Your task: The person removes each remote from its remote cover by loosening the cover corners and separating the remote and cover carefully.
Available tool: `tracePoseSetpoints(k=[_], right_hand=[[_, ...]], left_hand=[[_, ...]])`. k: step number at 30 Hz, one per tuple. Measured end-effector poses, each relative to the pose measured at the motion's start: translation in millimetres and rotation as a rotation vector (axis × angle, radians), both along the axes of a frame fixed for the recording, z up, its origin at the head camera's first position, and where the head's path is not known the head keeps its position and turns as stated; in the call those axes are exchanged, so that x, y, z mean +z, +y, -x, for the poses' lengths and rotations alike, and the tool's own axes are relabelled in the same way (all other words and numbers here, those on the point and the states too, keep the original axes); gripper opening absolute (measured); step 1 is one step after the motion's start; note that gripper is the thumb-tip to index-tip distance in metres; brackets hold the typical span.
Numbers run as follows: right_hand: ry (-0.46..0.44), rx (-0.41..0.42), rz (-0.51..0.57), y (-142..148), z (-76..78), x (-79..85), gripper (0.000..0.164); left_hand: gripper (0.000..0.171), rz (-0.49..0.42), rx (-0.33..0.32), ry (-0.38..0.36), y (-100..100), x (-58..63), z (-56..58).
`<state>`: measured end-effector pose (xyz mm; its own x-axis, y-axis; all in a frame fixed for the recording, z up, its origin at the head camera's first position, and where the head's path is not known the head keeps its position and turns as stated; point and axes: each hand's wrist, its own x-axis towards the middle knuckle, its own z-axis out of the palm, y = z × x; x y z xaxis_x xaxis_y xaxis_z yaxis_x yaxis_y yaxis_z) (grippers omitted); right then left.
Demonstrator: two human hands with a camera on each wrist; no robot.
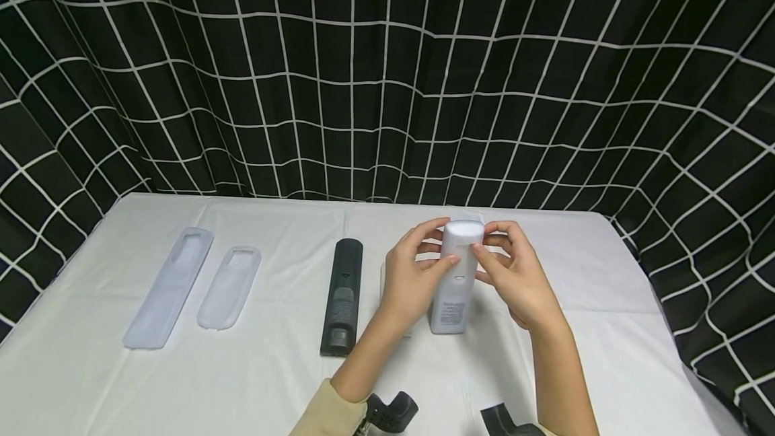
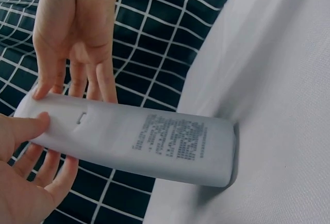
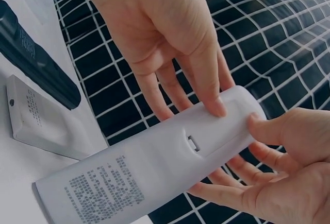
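A white remote control (image 1: 455,288) stands upright at the right of the table, its back toward me, showing a battery cover latch and grey print. Its lower end meets the cloth in the left wrist view. My left hand (image 1: 413,271) grips the upper part from the left, thumb on the back and fingers behind the edge. From the other side my right hand (image 1: 514,281) grips it too, thumb on the battery cover (image 3: 219,126) near the top. The front of the remote is hidden.
Left of my hands lies a black remote control (image 1: 343,298), back up. A flat white printed device (image 3: 46,121) lies beside it, partly hidden by my left arm in the head view. Farther left are a long translucent sleeve (image 1: 163,301) and a shorter one (image 1: 227,298). Black grid curtains (image 1: 363,86) surround the table.
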<state>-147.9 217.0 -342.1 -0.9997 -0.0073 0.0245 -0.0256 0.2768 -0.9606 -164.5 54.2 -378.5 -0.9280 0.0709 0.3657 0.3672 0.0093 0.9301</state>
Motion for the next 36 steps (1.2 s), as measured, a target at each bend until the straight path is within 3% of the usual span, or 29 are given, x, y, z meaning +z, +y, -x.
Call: tracePoseSetpoints(k=[6, 11, 16, 28, 36], right_hand=[[0.001, -0.008, 0.017, -1, 0.2, -0.3, 0.043], [0.046, -0.029, 0.098, -3, -0.2, -0.5, 0.043], [0.079, -0.087, 0.168, -8, 0.2, -0.9, 0.040], [0.062, -0.208, 0.261, -12, 2.0, 0.7, 0.036], [0.110, -0.288, 0.244, -15, 1.8, 1.3, 0.027]], left_hand=[[0.049, 0.005, -0.007, 0.008, -1, 0.6, -0.1], [0.048, 0.006, -0.019, 0.022, -2, 0.2, 0.6], [0.048, 0.018, -0.029, 0.038, -4, 0.9, 0.6], [0.048, 0.041, -0.042, 0.066, -4, 1.4, 0.0], [0.048, 0.056, -0.057, 0.064, -3, 1.5, -0.7]])
